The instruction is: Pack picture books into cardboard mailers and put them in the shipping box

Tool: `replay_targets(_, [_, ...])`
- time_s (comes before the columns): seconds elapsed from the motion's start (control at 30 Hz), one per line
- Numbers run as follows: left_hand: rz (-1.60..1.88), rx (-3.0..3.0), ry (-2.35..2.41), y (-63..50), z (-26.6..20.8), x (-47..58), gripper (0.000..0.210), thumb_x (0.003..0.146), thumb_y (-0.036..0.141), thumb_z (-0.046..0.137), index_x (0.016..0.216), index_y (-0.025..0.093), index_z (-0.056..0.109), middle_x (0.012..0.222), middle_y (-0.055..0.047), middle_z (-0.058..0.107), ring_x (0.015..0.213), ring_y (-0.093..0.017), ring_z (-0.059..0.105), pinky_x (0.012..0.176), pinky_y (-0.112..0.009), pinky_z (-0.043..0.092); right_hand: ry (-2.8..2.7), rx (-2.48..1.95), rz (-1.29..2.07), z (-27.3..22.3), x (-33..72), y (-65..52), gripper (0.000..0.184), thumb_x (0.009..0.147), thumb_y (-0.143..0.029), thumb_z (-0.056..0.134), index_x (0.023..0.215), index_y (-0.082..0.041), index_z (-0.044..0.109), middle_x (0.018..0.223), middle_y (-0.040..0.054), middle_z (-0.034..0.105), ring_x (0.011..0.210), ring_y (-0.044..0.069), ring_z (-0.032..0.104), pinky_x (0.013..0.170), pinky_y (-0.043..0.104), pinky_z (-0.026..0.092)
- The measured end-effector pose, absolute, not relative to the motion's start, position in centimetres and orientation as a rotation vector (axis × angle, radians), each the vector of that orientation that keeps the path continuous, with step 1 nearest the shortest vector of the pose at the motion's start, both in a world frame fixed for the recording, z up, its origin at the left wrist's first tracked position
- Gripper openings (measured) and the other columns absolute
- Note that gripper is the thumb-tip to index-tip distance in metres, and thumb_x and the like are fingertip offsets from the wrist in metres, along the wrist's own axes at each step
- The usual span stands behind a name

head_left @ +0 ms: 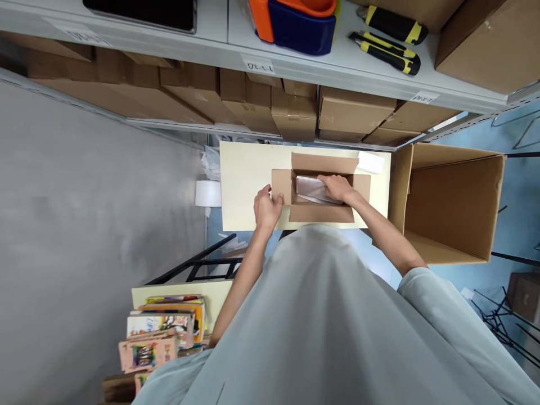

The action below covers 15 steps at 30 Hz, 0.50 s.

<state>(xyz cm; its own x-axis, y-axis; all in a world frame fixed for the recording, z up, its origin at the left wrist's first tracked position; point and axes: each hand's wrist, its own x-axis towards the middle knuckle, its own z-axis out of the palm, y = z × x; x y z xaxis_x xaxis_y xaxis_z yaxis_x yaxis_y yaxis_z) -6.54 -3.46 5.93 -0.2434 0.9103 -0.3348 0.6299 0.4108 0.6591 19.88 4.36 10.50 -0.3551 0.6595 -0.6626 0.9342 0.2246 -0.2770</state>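
A small cardboard box [323, 164] lies on the cream table with its flaps folded outward. Inside it is a flat, whitish packet [310, 187] with a shiny, plastic-like surface. My right hand [336, 187] reaches into the box, its fingers closed on the right end of the packet; part of that end is hidden beneath them. At the box's left flap [281, 185], my left hand [268, 209] rests with thumb and fingers apart, the thumb over the flap's lower corner. It holds nothing that I can see.
A small white box [371, 162] is at the table's [247, 185] right back corner. Beside the table stands a large open carton [451, 208]. The shelf [211, 42] behind carries utility knives [390, 53] and cardboard boxes [295, 109]. Books [164, 326] are stacked at lower left.
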Motion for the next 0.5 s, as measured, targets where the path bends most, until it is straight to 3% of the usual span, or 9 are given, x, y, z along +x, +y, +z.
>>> replay_targets(0.17, [0.538, 1.28, 1.996, -3.8, 5.4, -6.5, 0.043, 0.095, 0.029, 0.063, 0.135, 0.018, 0.073, 0.125, -0.016, 0.078, 0.115, -0.034, 0.071, 0.109, -0.047, 0.05, 2.036, 1.394, -0.973, 8.0, 19.3, 4.2, 0.061, 0.098, -0.006, 0.053, 0.157, -0.021, 0.062, 0.145, 0.0185, 0.075, 0.134, 0.037, 0.072, 0.11, 0.047, 0.055])
replay_targets(0.3, [0.524, 1.302, 1.995, -3.8, 6.0, -6.5, 0.042, 0.096, 0.03, 0.063, 0.135, 0.016, 0.073, 0.125, -0.016, 0.079, 0.111, -0.032, 0.072, 0.106, -0.044, 0.051, 1.998, 1.422, -0.997, 7.3, 19.0, 4.2, 0.065, 0.099, -0.003, 0.05, 0.162, -0.018, 0.055, 0.147, 0.0207, 0.074, 0.134, 0.035, 0.072, 0.11, 0.045, 0.056])
replay_targets(0.5, [0.462, 1.381, 2.012, -3.6, 6.9, -6.5, 0.037, 0.096, 0.028, 0.062, 0.13, 0.018, 0.074, 0.125, -0.013, 0.079, 0.105, -0.027, 0.074, 0.098, -0.04, 0.058, 1.995, 1.59, -0.891, 8.3, 18.5, 2.2, 0.055, 0.104, -0.005, 0.044, 0.158, -0.008, 0.055, 0.148, 0.0263, 0.071, 0.137, 0.034, 0.069, 0.117, 0.048, 0.051])
